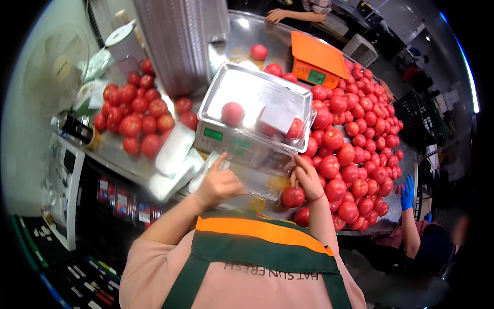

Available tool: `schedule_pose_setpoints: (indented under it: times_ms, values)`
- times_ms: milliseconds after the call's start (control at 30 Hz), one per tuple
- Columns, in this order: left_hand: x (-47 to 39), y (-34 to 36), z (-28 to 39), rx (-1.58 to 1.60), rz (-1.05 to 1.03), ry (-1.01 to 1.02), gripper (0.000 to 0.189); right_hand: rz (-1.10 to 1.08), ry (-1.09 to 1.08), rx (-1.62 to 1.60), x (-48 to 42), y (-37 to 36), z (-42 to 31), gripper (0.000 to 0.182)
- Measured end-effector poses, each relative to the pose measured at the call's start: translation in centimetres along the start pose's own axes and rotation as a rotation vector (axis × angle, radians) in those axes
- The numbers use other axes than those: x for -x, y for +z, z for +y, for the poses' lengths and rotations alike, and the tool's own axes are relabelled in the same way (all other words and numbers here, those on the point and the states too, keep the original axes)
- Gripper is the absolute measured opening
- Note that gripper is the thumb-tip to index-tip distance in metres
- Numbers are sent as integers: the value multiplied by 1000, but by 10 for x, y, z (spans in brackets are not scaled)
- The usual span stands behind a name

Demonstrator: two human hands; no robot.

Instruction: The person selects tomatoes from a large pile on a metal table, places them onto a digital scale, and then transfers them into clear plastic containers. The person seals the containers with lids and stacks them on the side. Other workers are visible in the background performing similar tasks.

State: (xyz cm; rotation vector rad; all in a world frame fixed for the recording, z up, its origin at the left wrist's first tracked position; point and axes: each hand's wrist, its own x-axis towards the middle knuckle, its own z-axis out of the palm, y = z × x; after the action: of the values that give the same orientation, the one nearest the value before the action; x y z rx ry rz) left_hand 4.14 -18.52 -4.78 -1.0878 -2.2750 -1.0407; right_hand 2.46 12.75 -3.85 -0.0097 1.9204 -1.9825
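A clear plastic clamshell rests on the steel pan of a digital scale; its lid hangs open over the scale's front. Tomatoes show through the plastic, one partly hidden under a white rectangular piece. Another tomato sits on the left of the pan. My left hand holds nothing, its index finger stretched toward the scale's front panel. At the lid's right edge, my right hand pinches the plastic. A tomato lies just below that hand.
Many tomatoes cover the steel table's right side. A smaller heap lies left, beside white packets and a tall stack of clear containers. An orange scale stands behind. Other people's hands and a blue-gloved hand reach the table.
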Motion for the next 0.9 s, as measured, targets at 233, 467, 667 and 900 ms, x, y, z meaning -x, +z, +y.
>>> schedule_pose_setpoints:
  times_ms: [233, 467, 667, 900]
  values:
    - [46, 14, 4, 28, 70, -148, 10, 206, 123, 357, -27, 11, 64, 14]
    - [97, -41, -72, -554, 201, -803, 23, 192, 148, 275, -23, -2, 66, 12]
    - [109, -53, -90, -146, 253, -939, 21, 197, 155, 314, -24, 0, 57, 17]
    - [114, -51, -91, -497, 152, -857, 15, 197, 183, 300, -25, 1, 56, 22]
